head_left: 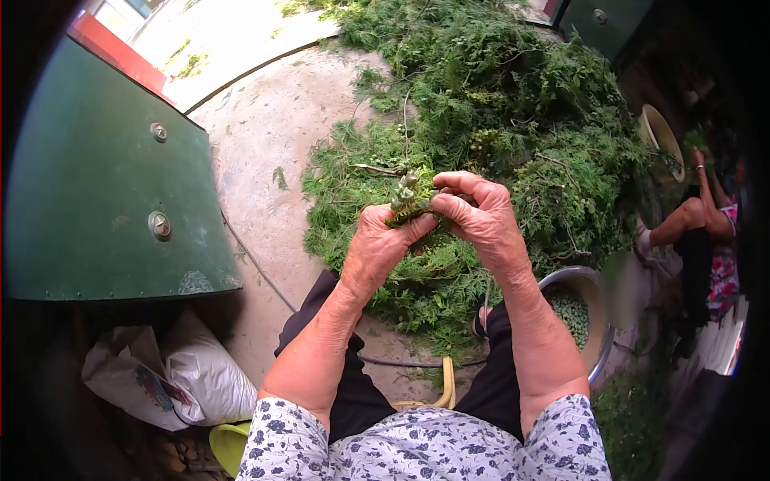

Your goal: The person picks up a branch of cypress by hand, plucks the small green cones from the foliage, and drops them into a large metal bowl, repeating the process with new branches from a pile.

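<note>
In front of my chest, my left hand [381, 248] is closed around a conifer sprig [411, 192] bearing small green cones. Close against its right side is my right hand [488, 215], thumb and fingers pinched together; whatever sits between those fingertips is too small or hidden to make out. Beneath both hands lies a big pile of cut green conifer branches [529, 104]. To the right of my right forearm stands a metal basin [600, 290] holding many small pale-green cones [569, 318].
A green metal door [96, 184] stands on the left, with a white sack [204, 373] below it. A cable [261, 268] crosses the concrete floor [265, 136]. At right, another person [698, 216] sits near a second basin [662, 140]. A yellow-green container [228, 449] is at lower left.
</note>
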`<state>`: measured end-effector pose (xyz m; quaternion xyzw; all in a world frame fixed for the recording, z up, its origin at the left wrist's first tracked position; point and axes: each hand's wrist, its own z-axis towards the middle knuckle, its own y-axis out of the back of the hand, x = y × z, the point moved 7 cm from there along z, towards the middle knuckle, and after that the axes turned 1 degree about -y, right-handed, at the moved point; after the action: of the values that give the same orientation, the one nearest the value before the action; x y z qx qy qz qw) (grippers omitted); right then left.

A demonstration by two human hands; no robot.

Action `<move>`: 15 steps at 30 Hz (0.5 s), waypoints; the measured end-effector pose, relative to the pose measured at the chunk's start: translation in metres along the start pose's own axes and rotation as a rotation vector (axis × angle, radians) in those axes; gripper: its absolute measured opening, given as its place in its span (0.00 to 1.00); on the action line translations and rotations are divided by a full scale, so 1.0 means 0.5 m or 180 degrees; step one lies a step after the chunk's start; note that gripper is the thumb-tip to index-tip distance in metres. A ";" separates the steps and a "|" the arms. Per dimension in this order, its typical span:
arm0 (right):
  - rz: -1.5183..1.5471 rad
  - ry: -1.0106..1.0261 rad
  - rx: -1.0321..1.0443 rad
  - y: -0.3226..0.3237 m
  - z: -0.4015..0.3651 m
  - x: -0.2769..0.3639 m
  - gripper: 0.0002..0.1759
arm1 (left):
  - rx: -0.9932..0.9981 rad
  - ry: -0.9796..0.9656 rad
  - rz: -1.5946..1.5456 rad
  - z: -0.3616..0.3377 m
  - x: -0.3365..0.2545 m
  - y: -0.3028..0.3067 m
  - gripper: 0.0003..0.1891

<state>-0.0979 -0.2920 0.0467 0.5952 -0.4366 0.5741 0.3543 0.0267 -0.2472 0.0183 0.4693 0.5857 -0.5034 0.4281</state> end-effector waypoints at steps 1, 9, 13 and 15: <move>-0.0250 0.0200 0.0037 0.000 0.002 0.002 0.11 | 0.0076 -0.0025 0.0037 -0.001 -0.002 -0.003 0.10; 0.0377 -0.0449 0.0026 0.004 -0.005 -0.022 0.08 | -0.0184 -0.0140 -0.0237 -0.001 -0.007 0.002 0.09; 0.2088 -0.0683 0.0204 0.025 0.013 -0.057 0.08 | -0.0244 0.0552 -0.0542 -0.013 -0.007 0.010 0.08; 0.2288 -0.0357 0.0111 0.036 0.017 -0.029 0.07 | -0.0240 0.0328 -0.0408 -0.004 0.000 0.011 0.09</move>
<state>-0.1109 -0.3051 0.0304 0.4402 -0.6268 0.6358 0.0952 0.0322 -0.2450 0.0175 0.4397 0.6544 -0.4826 0.3816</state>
